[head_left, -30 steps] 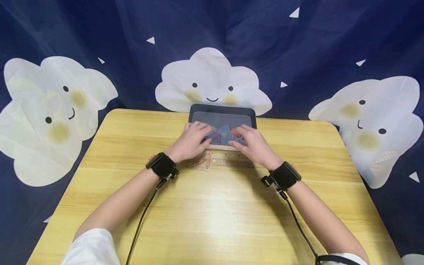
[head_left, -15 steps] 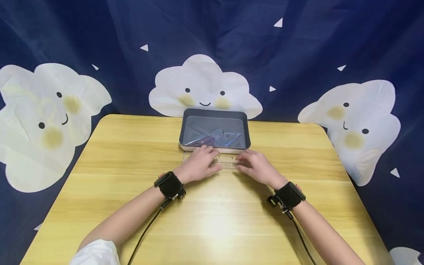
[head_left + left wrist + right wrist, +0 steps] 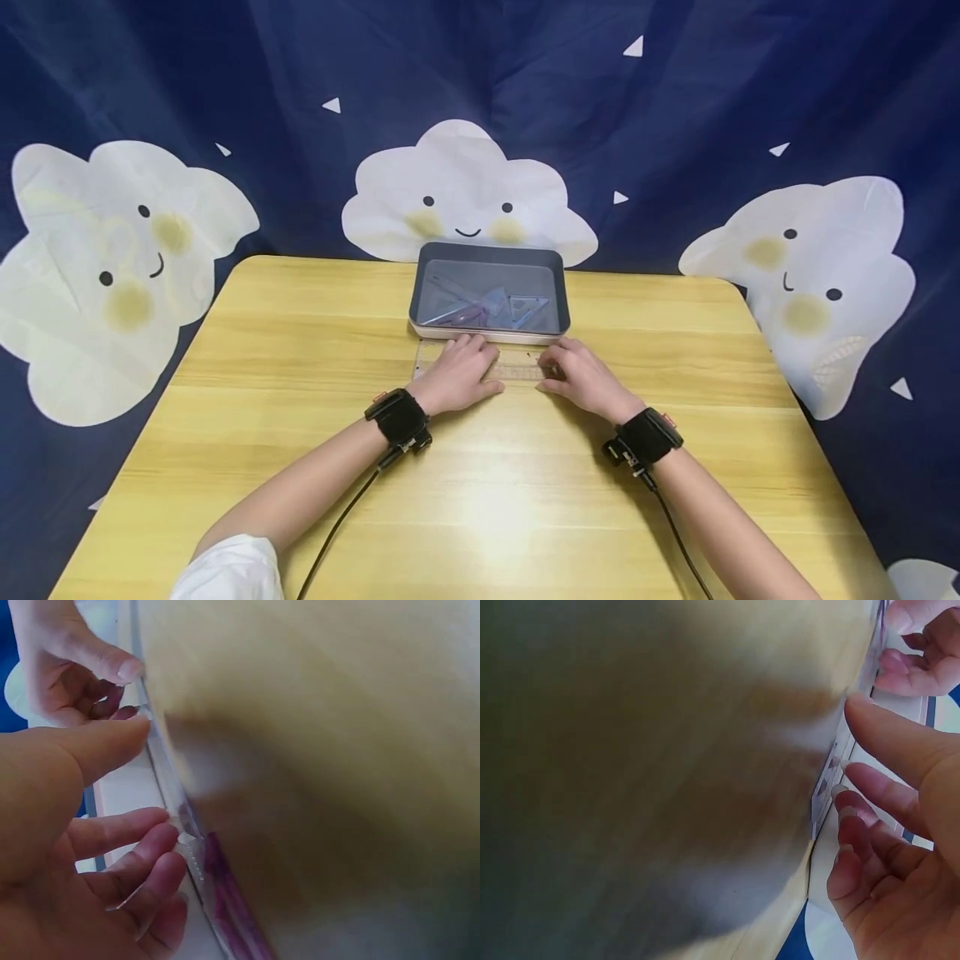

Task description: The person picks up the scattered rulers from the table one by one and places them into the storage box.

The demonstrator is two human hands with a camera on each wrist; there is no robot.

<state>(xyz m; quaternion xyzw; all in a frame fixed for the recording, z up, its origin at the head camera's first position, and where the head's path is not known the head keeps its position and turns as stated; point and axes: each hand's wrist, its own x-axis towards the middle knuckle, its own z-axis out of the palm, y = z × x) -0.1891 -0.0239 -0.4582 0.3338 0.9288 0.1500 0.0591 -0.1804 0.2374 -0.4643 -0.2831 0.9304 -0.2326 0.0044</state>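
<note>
1. The left hand (image 3: 459,372) lies palm down over part of the ruler, fingertips at its far edge and thumb near the close edge; whether it grips, I cannot tell
2. The right hand (image 3: 587,381) is at the ruler's other end, fingers bent, thumb apart from them; its grip I cannot tell either
3. The hands are apart, with the clear ruler (image 3: 519,372) flat between and under them
4. It looks light, thin and fairly stiff, likely slick and able to crack if bent; its two long edges near the ends seem the best hold
5. Just beyond the hands sits the tray (image 3: 495,271), holding a blue set square (image 3: 528,312) and a purple piece (image 3: 468,315)
6. Table (image 3: 480,500) stretches out below the hands; a curtain (image 3: 300,50) hangs past the tray
7. A second ago both hands were over the tray; now they are on its near side
</note>
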